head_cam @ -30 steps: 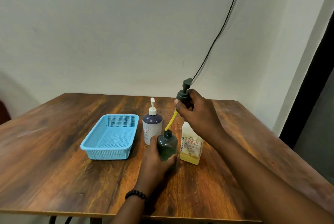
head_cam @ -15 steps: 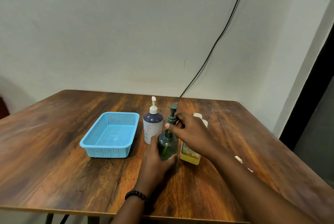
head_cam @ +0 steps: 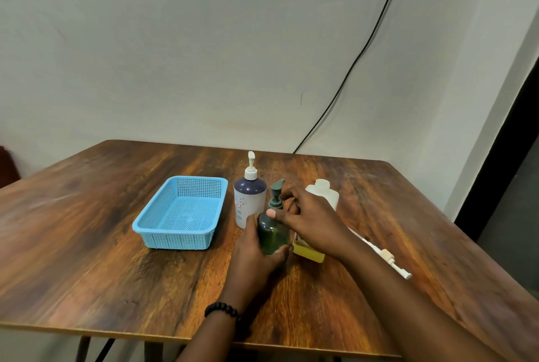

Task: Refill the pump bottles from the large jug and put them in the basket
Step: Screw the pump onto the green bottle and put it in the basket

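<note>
A dark green pump bottle (head_cam: pixel 272 234) stands on the wooden table (head_cam: pixel 116 245), and my left hand (head_cam: pixel 256 248) is wrapped around its body. My right hand (head_cam: pixel 309 223) grips the collar of its green pump head (head_cam: pixel 276 195), which sits in the bottle's neck. Right behind my right hand stands the large jug (head_cam: pixel 322 194), translucent white with yellow liquid at its bottom and no cap on it. A white and dark blue pump bottle (head_cam: pixel 249 201) stands upright just left of the green one. The blue mesh basket (head_cam: pixel 180 213) lies further left with nothing in it.
A loose white pump with its tube (head_cam: pixel 385 256) lies on the table right of my right forearm. A black cable (head_cam: pixel 350 67) runs down the wall behind the table. The table's front edge is close to me.
My right hand has lowered the green pump head, with its yellow tube, from above the bottle down into the neck. My left hand has kept its hold on the bottle.
</note>
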